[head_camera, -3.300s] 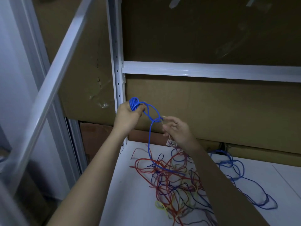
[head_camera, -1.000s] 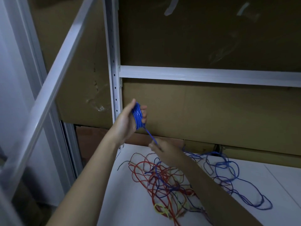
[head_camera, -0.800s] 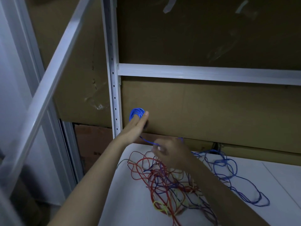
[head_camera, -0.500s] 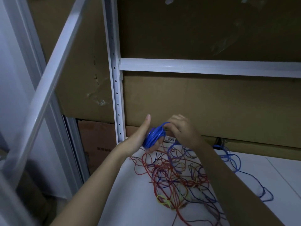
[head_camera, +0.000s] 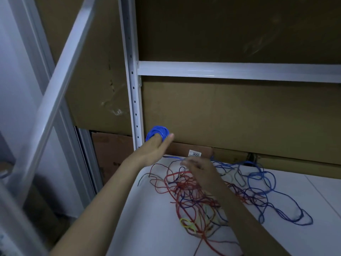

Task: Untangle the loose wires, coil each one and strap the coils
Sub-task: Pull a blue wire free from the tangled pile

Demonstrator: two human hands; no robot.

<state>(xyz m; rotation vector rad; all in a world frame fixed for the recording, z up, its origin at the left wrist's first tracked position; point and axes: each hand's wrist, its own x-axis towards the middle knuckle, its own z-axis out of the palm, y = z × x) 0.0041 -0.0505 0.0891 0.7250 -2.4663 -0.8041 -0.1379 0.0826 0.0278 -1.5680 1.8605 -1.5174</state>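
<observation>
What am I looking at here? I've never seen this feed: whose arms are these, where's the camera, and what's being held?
There is no machine here: these are a person's two bare arms, seen from a camera worn on their head, looking forward and down. The left hand carries a blue coil wound around its straight fingers. A blue strand runs from it toward the right hand, which is blurred over the pile, so its grip cannot be told. On the white shelf surface lies a tangle of red, blue and yellow wires, with loose blue wire loops to its right. Brown cardboard stands behind.
</observation>
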